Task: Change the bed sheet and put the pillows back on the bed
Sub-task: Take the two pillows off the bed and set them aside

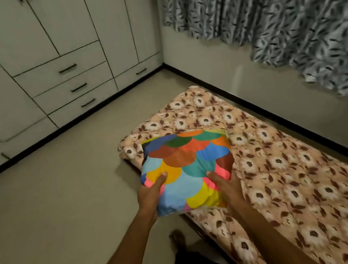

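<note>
Multicoloured scallop-patterned pillow (188, 170), gripped by left hand (151, 192) and right hand (223, 184), above floral mattress (285, 160)

A multicoloured scalloped pillow (187, 168) is held above the floral-sheeted floor mattress (287, 171) near its end.

Multicoloured scalloped pillow (187, 168) — peach, brown-flowered sheet (287, 171) — grey leafy curtain (275, 15).

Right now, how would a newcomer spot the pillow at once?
Find the floral brown mattress on the floor below the grey curtain. Over its edge away from the wall, the left hand and right hand grip a pillow. It alone wears bright multicoloured scallops; all around is beige, brown or grey.
</note>
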